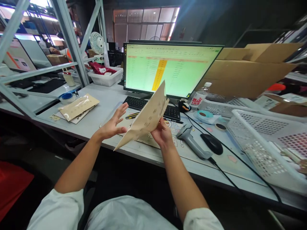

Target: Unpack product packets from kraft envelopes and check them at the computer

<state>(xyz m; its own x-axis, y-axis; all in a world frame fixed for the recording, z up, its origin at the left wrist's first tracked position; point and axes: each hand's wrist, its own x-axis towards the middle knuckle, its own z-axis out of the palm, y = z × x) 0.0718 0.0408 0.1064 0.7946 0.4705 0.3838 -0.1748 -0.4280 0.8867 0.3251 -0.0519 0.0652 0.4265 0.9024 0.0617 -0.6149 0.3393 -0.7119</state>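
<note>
1 beige packet (149, 115) is clamped in the right hand (163, 133); left hand (111, 126) spread beside it.

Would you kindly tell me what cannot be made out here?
In the head view:
Text on the monitor: too small and blurred.
Middle of the keyboard: hidden behind the tan packet.
Fingers of the right hand: partly hidden behind the packet.
Rightmost white basket: cut by the right edge.

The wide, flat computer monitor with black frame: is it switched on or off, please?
On: the black-framed monitor glows green and shows a table with a yellow column.
</note>
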